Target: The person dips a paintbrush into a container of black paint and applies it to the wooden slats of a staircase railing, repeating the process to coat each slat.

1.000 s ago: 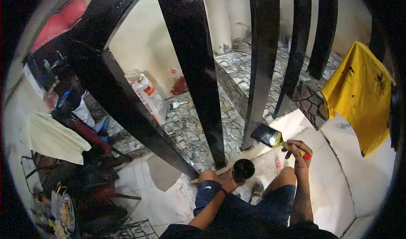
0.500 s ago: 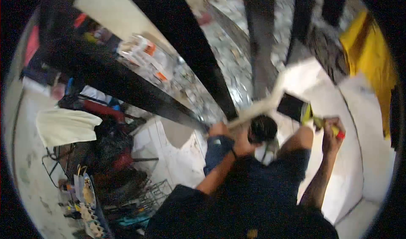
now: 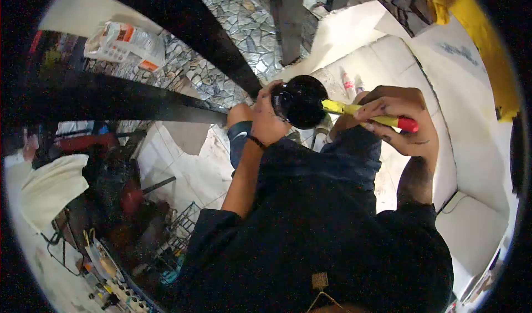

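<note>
My left hand (image 3: 267,120) grips a round can of black paint (image 3: 302,100) in front of my knees. My right hand (image 3: 396,119) holds a paintbrush with a yellow handle and red end (image 3: 368,113); its bristle end reaches into the can and is hidden there. Black painted railing bars (image 3: 205,36) rise just beyond the can.
A stone-mosaic floor (image 3: 233,19) lies behind the bars, with a white printed sack (image 3: 124,41) on it. White tiled steps (image 3: 443,91) are on the right, a yellow cloth (image 3: 482,41) at the upper right. Cluttered racks and a pale cloth (image 3: 50,185) sit lower left.
The view has tipped down toward my lap. My right hand brought the brush from beside the railing bar over to the can, and the can has been lifted closer.
</note>
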The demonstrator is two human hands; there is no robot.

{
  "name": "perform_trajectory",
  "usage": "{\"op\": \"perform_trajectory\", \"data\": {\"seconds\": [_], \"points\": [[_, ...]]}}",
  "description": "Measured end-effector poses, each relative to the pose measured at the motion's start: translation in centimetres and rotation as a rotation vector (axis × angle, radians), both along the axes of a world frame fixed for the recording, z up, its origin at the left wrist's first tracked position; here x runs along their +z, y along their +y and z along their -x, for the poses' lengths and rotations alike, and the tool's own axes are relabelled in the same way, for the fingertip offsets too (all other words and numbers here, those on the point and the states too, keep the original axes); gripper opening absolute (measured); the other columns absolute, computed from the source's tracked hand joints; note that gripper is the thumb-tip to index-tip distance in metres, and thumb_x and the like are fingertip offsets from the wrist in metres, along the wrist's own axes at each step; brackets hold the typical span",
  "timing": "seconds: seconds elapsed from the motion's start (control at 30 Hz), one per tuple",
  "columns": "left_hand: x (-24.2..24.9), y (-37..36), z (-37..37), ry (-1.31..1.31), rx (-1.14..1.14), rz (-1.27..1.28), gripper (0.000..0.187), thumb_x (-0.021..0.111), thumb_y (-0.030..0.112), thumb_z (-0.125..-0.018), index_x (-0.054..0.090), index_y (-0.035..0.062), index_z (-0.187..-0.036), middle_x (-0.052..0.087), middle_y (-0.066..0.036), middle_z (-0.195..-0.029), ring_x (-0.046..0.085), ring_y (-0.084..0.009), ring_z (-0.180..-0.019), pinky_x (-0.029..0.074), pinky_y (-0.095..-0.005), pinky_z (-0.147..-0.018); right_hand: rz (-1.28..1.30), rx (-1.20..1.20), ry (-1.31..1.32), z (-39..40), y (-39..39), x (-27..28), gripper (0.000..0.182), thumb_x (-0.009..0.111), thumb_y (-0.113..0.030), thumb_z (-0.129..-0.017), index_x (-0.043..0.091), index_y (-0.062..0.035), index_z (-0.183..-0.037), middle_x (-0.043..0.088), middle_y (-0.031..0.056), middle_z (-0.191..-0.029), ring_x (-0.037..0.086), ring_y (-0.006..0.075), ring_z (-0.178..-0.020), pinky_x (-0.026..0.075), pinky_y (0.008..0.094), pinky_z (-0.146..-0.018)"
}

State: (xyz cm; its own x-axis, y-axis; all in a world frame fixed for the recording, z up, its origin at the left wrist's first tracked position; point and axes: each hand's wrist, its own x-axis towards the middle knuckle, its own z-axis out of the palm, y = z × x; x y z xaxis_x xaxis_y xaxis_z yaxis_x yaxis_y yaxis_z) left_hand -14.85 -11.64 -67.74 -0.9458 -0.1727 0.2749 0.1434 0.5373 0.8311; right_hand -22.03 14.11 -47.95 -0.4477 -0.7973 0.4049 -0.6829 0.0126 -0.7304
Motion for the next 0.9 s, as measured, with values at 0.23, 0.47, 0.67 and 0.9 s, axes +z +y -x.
{"op": "perform_trajectory", "data": {"seconds": [0.23, 0.47, 0.67, 0.9], "points": [[0.9, 0.8, -1.3, 0.163, -0.014, 0.065, 0.07, 0.075, 0.015, -0.065, 0.044, 0.0059, -0.127, 0.053, -0.018, -0.115, 0.056, -0.0354, -0.104, 0.046, -0.0397, -0.091, -0.375, 0.119, 0.044, 0.4, -4.7, -2.7, 0.026, 0.069, -0.003, -0.072, 0.067, -0.0024, -0.097, 0.068, 0.0144, -0.09, 0.066, 0.0327, -0.083, 0.052, 0.036, -0.074], [-2.4, 0.2, -1.7, 0.119, 0.027, 0.041, 0.068, 0.078, 0.018, -0.066, 0.045, 0.0049, -0.124, 0.054, -0.015, -0.114, 0.056, -0.0327, -0.104, 0.046, -0.038, -0.091, -0.187, -0.189, -0.235, -1.3, -3.3, -1.4, 0.019, 0.07, -0.005, -0.076, 0.068, 0.0047, -0.092, 0.069, 0.016, -0.094, 0.067, 0.0238, -0.09, 0.051, 0.0322, -0.085], [-1.9, 0.8, -1.4, 0.17, 0.045, -0.088, 0.076, 0.082, 0.017, -0.062, 0.042, 0.0047, -0.126, 0.052, -0.014, -0.117, 0.054, -0.0301, -0.108, 0.044, -0.0371, -0.095, -0.066, -0.503, -0.472, -2.9, -3.9, -4.5, 0.016, 0.071, -0.011, -0.08, 0.068, 0.0019, -0.089, 0.067, 0.0073, -0.077, 0.062, 0.0107, -0.069, 0.048, 0.0237, -0.065], [-5.0, 0.9, -0.1, 0.066, -0.042, -0.387, 0.094, 0.089, 0.017, -0.052, 0.036, 0.005, -0.129, 0.048, -0.014, -0.124, 0.051, -0.026, -0.115, 0.04, -0.036, -0.101, -0.046, -0.514, -0.206, -3.5, -4.4, -4.4, 0.018, 0.074, -0.019, -0.078, 0.065, -0.0042, -0.084, 0.066, 0.006, -0.071, 0.066, 0.0169, -0.063, 0.049, 0.0263, -0.062]]}}
